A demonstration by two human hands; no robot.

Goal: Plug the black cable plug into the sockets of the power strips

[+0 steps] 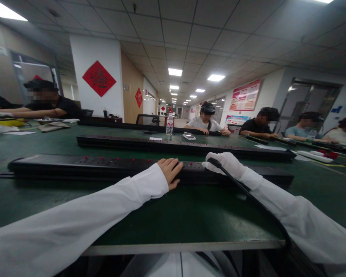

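Note:
A long black power strip (60,163) with red switches and rows of sockets lies across the green table in front of me. My left hand (170,173) is bare and rests over the middle of this strip, fingers across its top and thumb down its front side. In a white glove, my right hand (223,163) is closed around a black plug (213,161) at the strip's top, right of my left hand. Its thick black cable (256,198) runs back under my right forearm and over the table edge. My glove hides the plug's front, so I cannot tell whether it sits in a socket.
Behind lies a second power strip (190,147), with a third dark strip (118,126) farther off. A water bottle (169,125) and a small white device (189,136) stand between them. Co-workers sit across and along both sides. The table's front edge (184,248) is near my body.

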